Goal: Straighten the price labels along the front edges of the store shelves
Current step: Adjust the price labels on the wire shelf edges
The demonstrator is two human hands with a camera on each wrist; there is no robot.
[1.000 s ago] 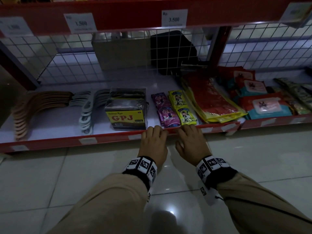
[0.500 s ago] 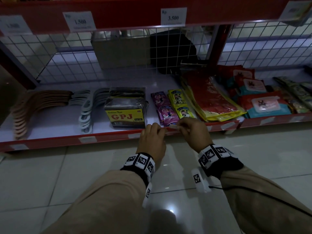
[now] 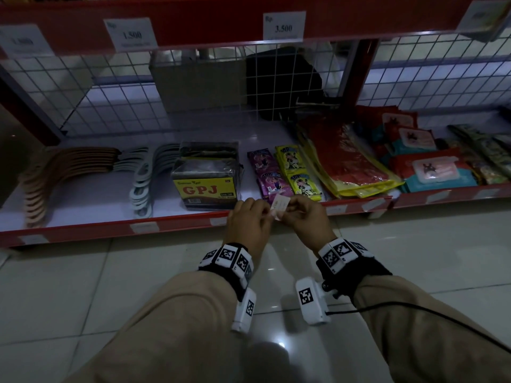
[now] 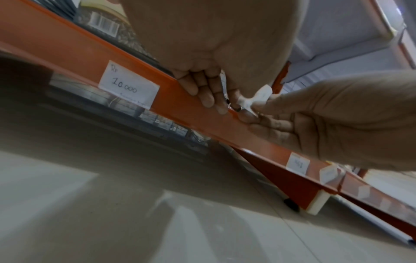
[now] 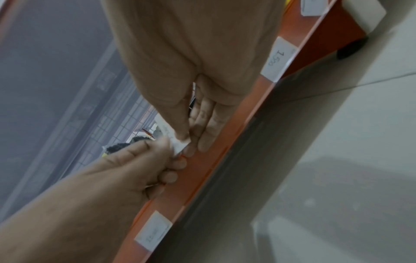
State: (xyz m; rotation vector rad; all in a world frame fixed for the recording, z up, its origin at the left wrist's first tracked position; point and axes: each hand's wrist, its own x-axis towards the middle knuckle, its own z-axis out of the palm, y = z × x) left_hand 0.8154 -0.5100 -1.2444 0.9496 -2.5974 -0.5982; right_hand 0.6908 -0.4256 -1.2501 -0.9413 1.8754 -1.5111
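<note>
A small white price label (image 3: 280, 204) is held just above the red front edge (image 3: 171, 225) of the bottom shelf, tilted. My left hand (image 3: 257, 210) pinches its left end and my right hand (image 3: 296, 208) pinches its right end. In the left wrist view the crumpled label (image 4: 258, 97) sits between my left fingers (image 4: 202, 92) and the right hand (image 4: 337, 115). The right wrist view shows my right thumb pressing the label (image 5: 173, 137) and the left hand (image 5: 135, 165) gripping it from below. Other labels stay on the edge: "10.000" (image 4: 128, 85) and "1.500" (image 5: 278, 60).
On the bottom shelf lie hangers (image 3: 66, 172), a GPJ box (image 3: 206, 183), sachets (image 3: 282, 172), red packs (image 3: 345, 158) and wipes packs (image 3: 434, 170). The upper shelf edge carries labels "1.500" (image 3: 130, 34) and "3.500" (image 3: 284, 25). A wire grid backs the shelf; tiled floor lies below.
A second ago both hands lay flat against the lower shelf edge. Since then they have pinched a label and lifted it off the edge, tilting it up.
</note>
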